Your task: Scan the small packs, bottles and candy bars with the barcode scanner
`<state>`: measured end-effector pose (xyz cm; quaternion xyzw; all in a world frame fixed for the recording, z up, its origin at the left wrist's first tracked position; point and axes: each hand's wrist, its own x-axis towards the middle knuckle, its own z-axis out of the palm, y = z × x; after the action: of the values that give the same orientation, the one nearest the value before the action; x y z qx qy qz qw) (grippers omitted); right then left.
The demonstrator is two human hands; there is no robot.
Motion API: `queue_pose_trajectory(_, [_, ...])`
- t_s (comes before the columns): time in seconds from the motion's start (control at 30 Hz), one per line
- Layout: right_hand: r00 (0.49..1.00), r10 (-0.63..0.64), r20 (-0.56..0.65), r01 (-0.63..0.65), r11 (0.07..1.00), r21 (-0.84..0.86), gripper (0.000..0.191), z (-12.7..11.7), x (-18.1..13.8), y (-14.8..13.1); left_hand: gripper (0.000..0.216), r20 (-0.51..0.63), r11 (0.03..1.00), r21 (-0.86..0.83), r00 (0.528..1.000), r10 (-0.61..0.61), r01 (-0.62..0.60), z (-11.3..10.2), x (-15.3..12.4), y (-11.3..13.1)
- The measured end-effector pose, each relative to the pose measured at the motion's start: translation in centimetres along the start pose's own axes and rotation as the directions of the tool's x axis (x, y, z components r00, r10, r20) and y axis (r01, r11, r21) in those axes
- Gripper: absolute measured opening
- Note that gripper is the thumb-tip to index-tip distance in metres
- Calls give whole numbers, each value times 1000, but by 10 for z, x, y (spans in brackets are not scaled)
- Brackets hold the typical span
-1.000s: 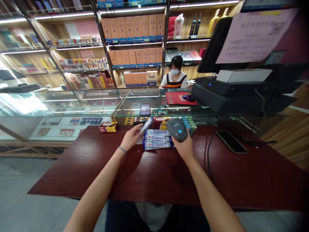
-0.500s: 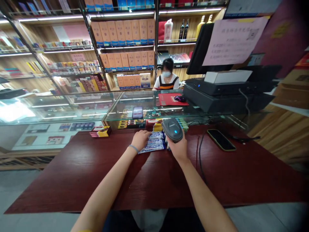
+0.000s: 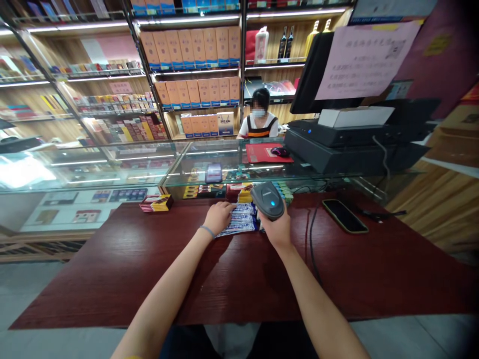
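My right hand (image 3: 279, 230) grips a grey barcode scanner (image 3: 267, 200) with a blue light, held just above a row of blue-and-white snack packets (image 3: 241, 219) on the dark red table (image 3: 239, 279). My left hand (image 3: 218, 217) rests on the left end of those packets, fingers curled over them. Whether it grips one packet is hard to tell.
A stack of dark chocolate bars (image 3: 156, 203) lies at the table's far left. A black phone (image 3: 345, 216) and a cable (image 3: 310, 239) lie to the right. Behind stand a glass counter (image 3: 149, 164), a cash register (image 3: 352, 144), and a seated person (image 3: 259, 119).
A second ago my left hand held one packet lifted near the scanner. It has come down onto the packet row. Since half a second ago almost nothing has moved.
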<state>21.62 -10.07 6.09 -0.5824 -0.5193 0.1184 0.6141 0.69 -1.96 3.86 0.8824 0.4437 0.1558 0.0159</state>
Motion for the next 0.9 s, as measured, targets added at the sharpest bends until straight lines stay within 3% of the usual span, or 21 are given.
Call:
queue_pose_trajectory(0.2, [1000,-16,25,15,1000,14,55,2,-2,6,38,-111,995,-96,994,11,-22,-7,-9,-7])
queue_pose_trajectory(0.33, [998,-11,58,12,1000,-10,57,5,-5,10,35,-234,993,-120,971,-39,11,-19,-26,-25])
queue_pose_trajectory(0.6, [988,-82,132,76,996,44,55,19,-16,5,38,-393,978,-44,897,-203,202,-39,-83,-96])
queue_pose_trajectory(0.77, [964,-78,255,77,997,14,49,34,-36,0,42,-363,936,36,877,-315,350,-49,-113,-144])
queue_pose_trajectory(0.9, [937,-148,317,171,984,-44,43,40,-51,-3,54,-334,891,90,857,-393,444,-51,-124,-175])
